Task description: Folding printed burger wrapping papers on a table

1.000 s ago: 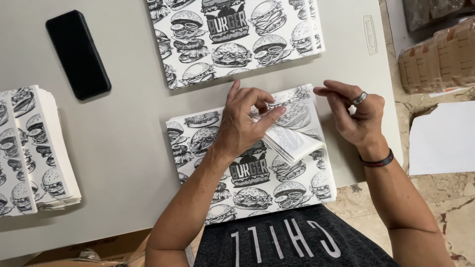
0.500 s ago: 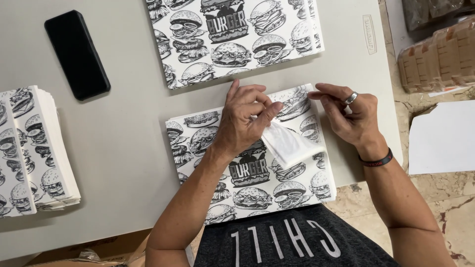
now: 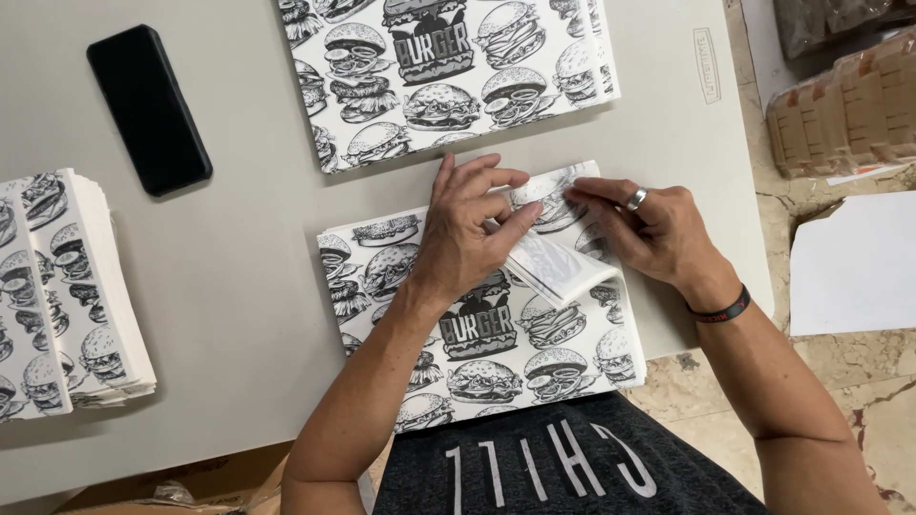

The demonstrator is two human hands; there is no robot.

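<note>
Left hand [image 3: 468, 238] flat on burger-print paper [image 3: 496, 334], fingers pinning its folded corner [image 3: 563, 267], right hand [image 3: 649, 234] pinching the fold, grey tabletop [image 3: 239, 277], black phone [image 3: 148, 108]

A black phone [image 3: 149, 108] lies dark-screened at the upper left of the surface [image 3: 248, 286]. Brown packages wrapped in clear film [image 3: 844, 105] sit at the far right, and a small pale rectangular label [image 3: 705, 51] marks the surface's upper right corner

Packing workshop: printed paper stacks [image 3: 76, 296], carton bundles [image 3: 849, 105].
</note>
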